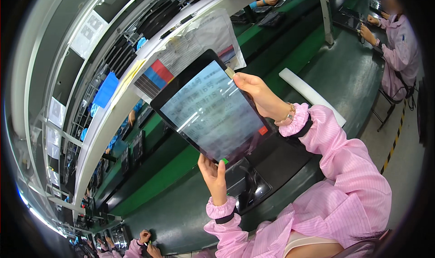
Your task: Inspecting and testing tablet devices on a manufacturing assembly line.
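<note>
A tablet point(210, 111) with a black border and a lit, pale screen is held up at a tilt above the bench. My left hand point(212, 176) grips its lower edge, the thumb beside a small green patch on the screen. On the upper right edge my right hand point(260, 95) is closed, its thumb by a small yellowish tab point(230, 72). A red patch shows in the screen's right corner. Beneath the tablet, a glossy black panel point(253, 185) lies on a dark mat point(287, 160), partly hidden by the tablet and my left hand.
A white foam bar point(312, 95) lies on the green bench point(179, 222) to my right. Printed sheets point(199, 45) hang beyond the tablet from a white shelf, near a blue bin point(106, 89). Co-workers in pink sit at far right point(401, 54) and lower left.
</note>
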A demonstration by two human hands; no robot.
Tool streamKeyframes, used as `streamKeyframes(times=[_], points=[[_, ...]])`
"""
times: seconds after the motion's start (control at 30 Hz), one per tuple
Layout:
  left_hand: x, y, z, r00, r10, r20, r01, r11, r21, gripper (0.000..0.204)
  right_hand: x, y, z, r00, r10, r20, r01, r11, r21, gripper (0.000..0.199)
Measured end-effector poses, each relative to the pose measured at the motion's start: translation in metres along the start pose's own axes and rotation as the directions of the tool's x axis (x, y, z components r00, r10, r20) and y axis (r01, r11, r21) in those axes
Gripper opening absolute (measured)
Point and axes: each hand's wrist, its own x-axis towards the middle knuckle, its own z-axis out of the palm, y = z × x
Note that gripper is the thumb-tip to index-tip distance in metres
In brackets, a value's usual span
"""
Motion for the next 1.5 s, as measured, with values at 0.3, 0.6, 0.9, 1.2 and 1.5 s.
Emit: streamKeyframes(times=[0.3, 0.6, 0.9, 1.2, 1.5], points=[[0.020, 0.045, 0.015, 0.948, 0.060, -0.313, -0.034, 0.995, 0.089, 0.047, -0.039, 0.005, 0.003, 1.000, -0.026, -0.006, 0.025, 0.992, -0.126, 0.028], [0.012, 0.043, 0.018, 0.929, -0.001, -0.371, 0.008, 1.000, 0.019, 0.059, -0.059, -0.005, 0.012, 0.999, 0.005, -0.039, -0.010, 0.993, -0.117, 0.029], [-0.081, 0.011, 0.009, 1.000, -0.012, -0.011, 0.014, 0.976, 0.218, 0.097, -0.074, -0.026, 0.014, 0.997, -0.039, -0.068, 0.026, 0.985, -0.173, 0.032], [-0.112, 0.015, 0.004, 0.999, -0.051, 0.001, 0.048, 0.948, 0.313, 0.094, -0.085, -0.030, 0.028, 0.999, 0.006, -0.049, -0.011, 0.996, -0.093, 0.033], [-0.117, 0.012, 0.011, 0.992, 0.017, -0.125, 0.019, 0.959, 0.283, 0.084, -0.087, -0.026, 0.030, 0.999, -0.005, -0.051, 0.000, 0.996, -0.090, 0.034]])
